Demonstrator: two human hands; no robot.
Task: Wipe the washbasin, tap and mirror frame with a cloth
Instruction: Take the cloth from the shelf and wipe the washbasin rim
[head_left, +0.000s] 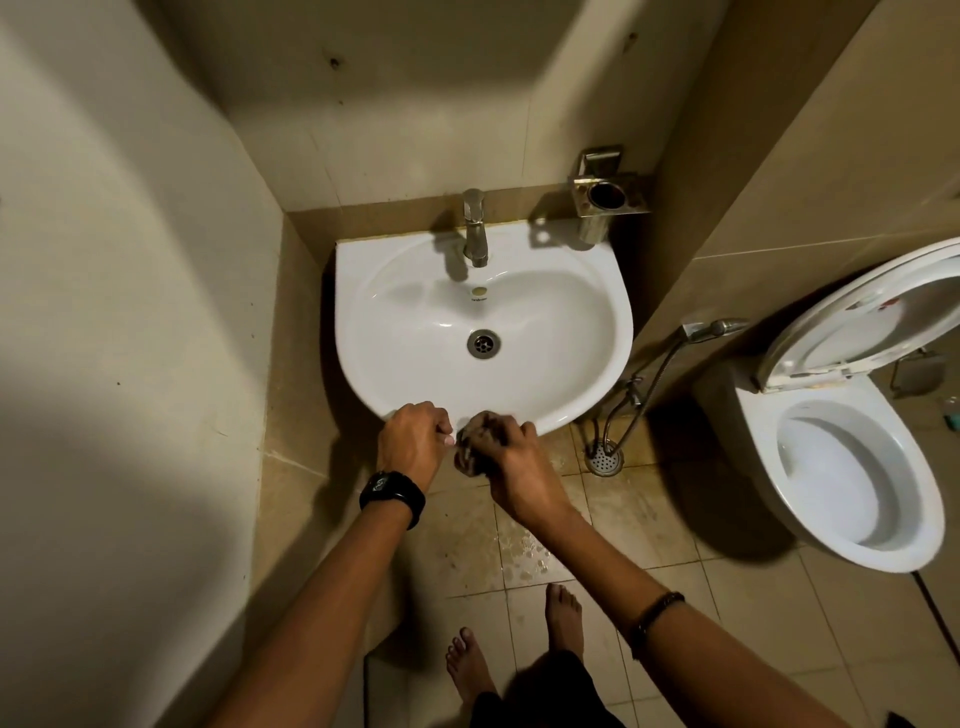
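White washbasin fixed to the tiled back wall, bowl bare apart from the metal drain at its low point and a small overflow cap just above that. Chrome tap upright at the rear rim, spout over the bowl. Both hands at the front lip of the basin. Right hand clenched round a dark, bunched cloth, the wad pressed against the outside of the front edge, part of it hanging below the rim. Left hand curled into a loose fist just beside the cloth, knuckles on the rim, fingertips tucked toward the wad; hard to tell whether touching it or only the basin. Black watch on the left wrist, dark band on the right forearm. Metal cup holder on the wall right of the tap, its round cup dark inside, contents not visible. Toilet at far right, lid raised, a little water low in the bowl. Spray hose hanging between basin and toilet, above a round floor drain. 2 bare feet on wet tiles below.
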